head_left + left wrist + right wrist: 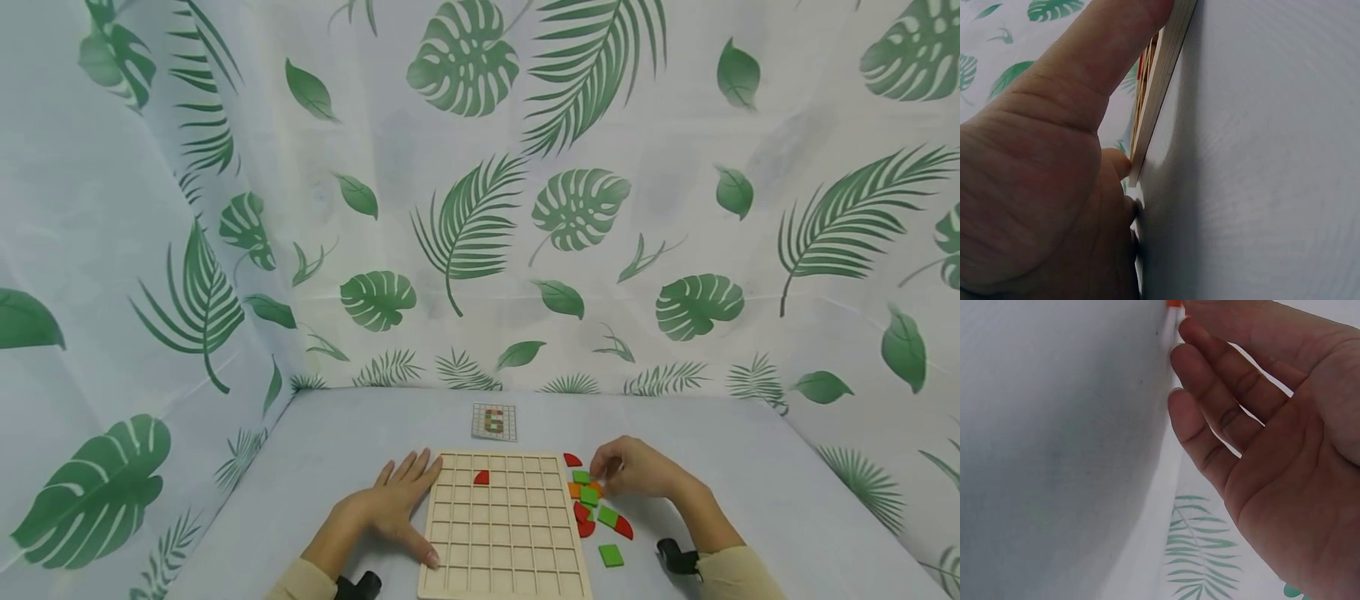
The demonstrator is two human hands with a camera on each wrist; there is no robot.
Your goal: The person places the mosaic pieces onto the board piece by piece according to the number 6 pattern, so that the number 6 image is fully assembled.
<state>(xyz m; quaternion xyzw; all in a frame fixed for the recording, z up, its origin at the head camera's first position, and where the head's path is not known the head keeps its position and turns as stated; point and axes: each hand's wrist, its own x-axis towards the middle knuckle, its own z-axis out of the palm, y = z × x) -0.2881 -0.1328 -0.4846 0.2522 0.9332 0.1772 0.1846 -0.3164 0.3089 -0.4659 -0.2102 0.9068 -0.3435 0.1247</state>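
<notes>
A wooden grid board [504, 525] lies flat, with one red quarter-round piece [482, 477] in an upper cell. My left hand [393, 504] rests along the board's left side, fingers spread, thumb over the lower left edge; the left wrist view shows that thumb against the board's side [1159, 94]. Over loose pieces right of the board, my right hand [637, 468] has bent fingers. Its fingertips are right at an orange piece [597, 489], which peeks in at the top of the right wrist view [1174, 302]; I cannot tell whether they pinch it.
Several green squares [611, 555] and red quarter-rounds [623, 527] lie loose beside the board's right edge, some overlapping. Behind the board is a small pattern card [494, 422] with a coloured 6. A leaf-printed cloth [465, 350] hangs behind the table.
</notes>
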